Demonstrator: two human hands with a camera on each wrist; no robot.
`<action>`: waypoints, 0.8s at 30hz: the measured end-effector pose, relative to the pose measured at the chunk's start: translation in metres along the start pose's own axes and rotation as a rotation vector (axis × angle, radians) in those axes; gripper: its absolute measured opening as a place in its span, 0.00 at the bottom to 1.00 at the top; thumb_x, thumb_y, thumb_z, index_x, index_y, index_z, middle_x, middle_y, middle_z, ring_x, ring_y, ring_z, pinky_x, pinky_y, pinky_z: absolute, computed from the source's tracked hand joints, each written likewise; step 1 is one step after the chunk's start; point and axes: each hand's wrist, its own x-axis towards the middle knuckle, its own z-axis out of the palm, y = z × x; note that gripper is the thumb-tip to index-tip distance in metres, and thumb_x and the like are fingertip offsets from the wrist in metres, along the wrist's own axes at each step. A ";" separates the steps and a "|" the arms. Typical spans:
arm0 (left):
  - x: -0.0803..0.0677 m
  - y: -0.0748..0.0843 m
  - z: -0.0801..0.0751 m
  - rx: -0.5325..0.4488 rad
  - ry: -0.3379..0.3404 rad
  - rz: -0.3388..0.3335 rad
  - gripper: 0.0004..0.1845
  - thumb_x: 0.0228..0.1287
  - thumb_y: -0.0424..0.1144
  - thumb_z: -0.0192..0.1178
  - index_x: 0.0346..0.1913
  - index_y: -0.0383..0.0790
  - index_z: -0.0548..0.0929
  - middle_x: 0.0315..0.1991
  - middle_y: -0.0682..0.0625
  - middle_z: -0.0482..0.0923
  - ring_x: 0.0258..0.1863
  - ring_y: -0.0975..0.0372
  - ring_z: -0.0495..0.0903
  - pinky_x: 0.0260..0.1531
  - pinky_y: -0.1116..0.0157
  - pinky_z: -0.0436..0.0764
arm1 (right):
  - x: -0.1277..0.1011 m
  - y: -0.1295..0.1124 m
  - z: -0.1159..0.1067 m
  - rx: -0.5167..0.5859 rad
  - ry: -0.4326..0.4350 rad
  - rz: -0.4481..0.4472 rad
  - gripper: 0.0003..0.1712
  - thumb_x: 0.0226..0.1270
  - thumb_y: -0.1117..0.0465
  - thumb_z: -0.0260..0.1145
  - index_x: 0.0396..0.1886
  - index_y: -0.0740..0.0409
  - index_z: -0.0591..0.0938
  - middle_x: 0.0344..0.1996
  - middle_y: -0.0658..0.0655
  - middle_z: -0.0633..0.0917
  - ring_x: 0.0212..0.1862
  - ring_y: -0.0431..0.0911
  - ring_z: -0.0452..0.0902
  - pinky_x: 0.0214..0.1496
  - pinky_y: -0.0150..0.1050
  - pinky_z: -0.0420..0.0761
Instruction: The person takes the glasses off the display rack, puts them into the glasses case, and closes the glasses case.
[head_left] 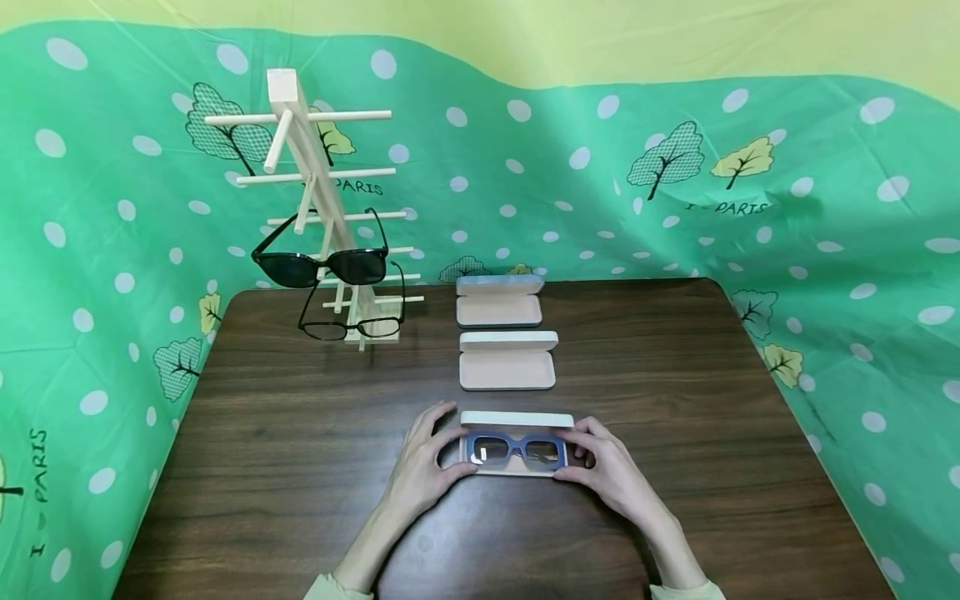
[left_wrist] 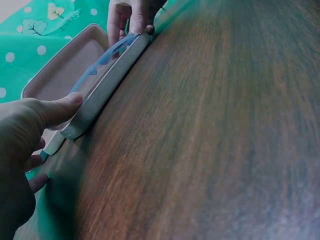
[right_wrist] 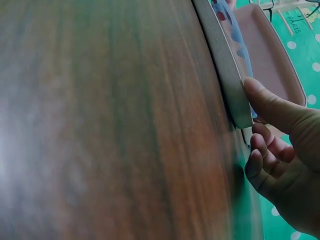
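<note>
Blue-framed sunglasses [head_left: 517, 450] with dark lenses lie in an open, pale-lined glasses case [head_left: 516, 418] near the front middle of the table. My left hand [head_left: 420, 467] holds the left end of this case, thumb at the front corner and index finger by the hinge. At the other end, my right hand [head_left: 607, 467] has its thumb on the front rim and its other fingers bent beside the case. The left wrist view shows the left thumb [left_wrist: 70, 102] right at the rim beside the blue frame. In the right wrist view, the right thumb [right_wrist: 265, 95] overlaps the rim likewise.
Two more open cases stand behind, a white-lidded one [head_left: 507, 369] and a blue-lidded one [head_left: 498, 310]. A wooden display rack [head_left: 318, 167] at the back left bears black sunglasses [head_left: 358, 267] and thin-rimmed glasses [head_left: 378, 327]. Green patterned cloth [head_left: 585, 200] surrounds the brown table [head_left: 300, 467].
</note>
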 end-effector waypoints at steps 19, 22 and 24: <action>0.001 0.001 -0.014 -0.092 -0.006 -0.089 0.27 0.42 0.50 0.82 0.47 0.45 0.87 0.67 0.43 0.78 0.70 0.47 0.72 0.69 0.44 0.71 | 0.002 0.004 -0.005 0.003 0.061 -0.019 0.27 0.41 0.59 0.87 0.46 0.51 0.90 0.39 0.49 0.85 0.33 0.41 0.77 0.32 0.28 0.75; 0.002 0.002 -0.018 -0.108 -0.013 -0.141 0.29 0.51 0.50 0.79 0.55 0.43 0.84 0.67 0.45 0.78 0.70 0.49 0.73 0.69 0.45 0.71 | 0.002 0.005 -0.010 0.022 0.072 0.003 0.21 0.45 0.57 0.86 0.41 0.50 0.90 0.37 0.49 0.86 0.33 0.42 0.77 0.32 0.28 0.75; 0.004 0.003 -0.019 -0.102 -0.016 -0.161 0.32 0.56 0.50 0.75 0.61 0.41 0.82 0.66 0.46 0.78 0.68 0.50 0.74 0.68 0.45 0.73 | 0.003 0.005 -0.013 0.023 0.088 0.035 0.16 0.49 0.56 0.84 0.38 0.48 0.89 0.33 0.47 0.85 0.32 0.41 0.77 0.32 0.27 0.74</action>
